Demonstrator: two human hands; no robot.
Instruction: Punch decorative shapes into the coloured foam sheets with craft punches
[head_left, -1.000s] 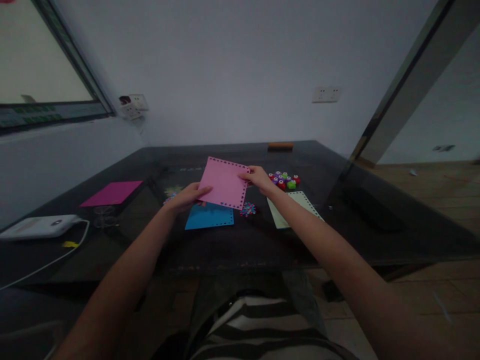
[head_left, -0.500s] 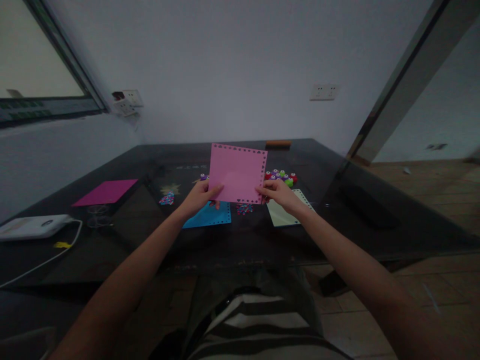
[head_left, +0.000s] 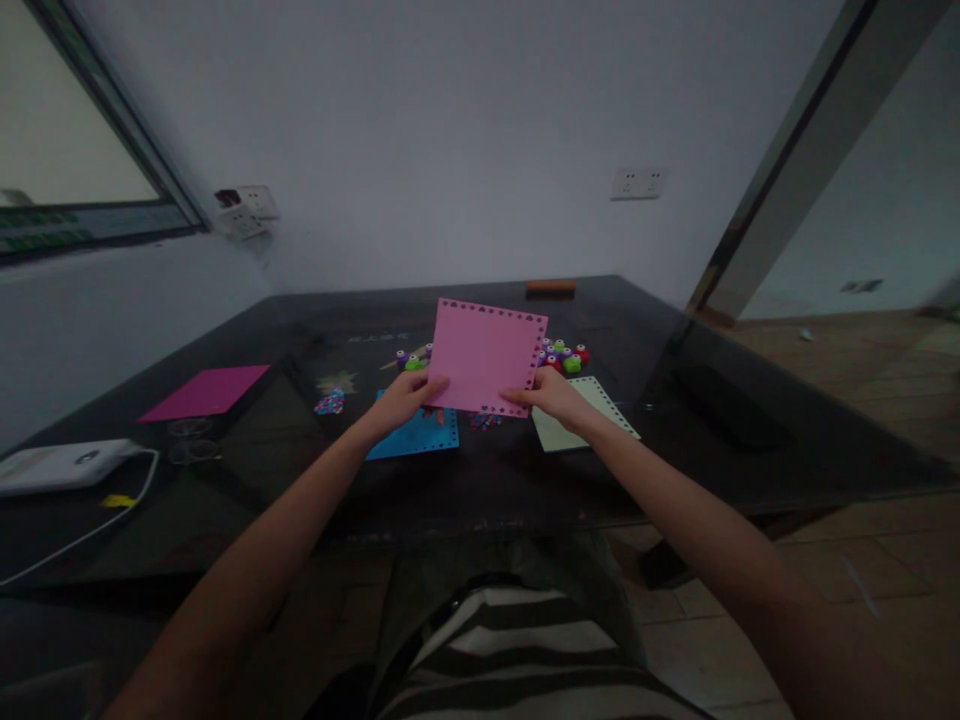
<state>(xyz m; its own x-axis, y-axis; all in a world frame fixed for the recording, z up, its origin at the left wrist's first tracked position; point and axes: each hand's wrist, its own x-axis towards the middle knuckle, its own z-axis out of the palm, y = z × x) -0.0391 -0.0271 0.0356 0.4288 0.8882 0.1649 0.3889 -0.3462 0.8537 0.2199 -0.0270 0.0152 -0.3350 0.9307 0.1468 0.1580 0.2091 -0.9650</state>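
A pink sheet (head_left: 487,350) with small marks along its top, right and bottom edges is raised above the dark table. My left hand (head_left: 405,397) grips its lower left side, thumb on the near face. At the lower right corner, my right hand (head_left: 547,393) pinches it between thumb and fingers. Below and left lies a blue sheet (head_left: 420,436), partly covered by my left hand. A pale green sheet (head_left: 574,424) lies under my right wrist. Small colourful pieces (head_left: 486,422) are scattered between those two sheets.
Coloured round pieces with eyes (head_left: 574,360) sit behind the pink sheet. On the left are a magenta sheet (head_left: 206,393), another pile of small pieces (head_left: 329,402), clear rings (head_left: 191,440) and a white device with a cable (head_left: 67,465). A brown block (head_left: 550,287) lies at the back.
The pink sheet has moved slightly right and down, held by both hands. My right thumb reaches further across its lower edge. More round pieces show to the left of the sheet.
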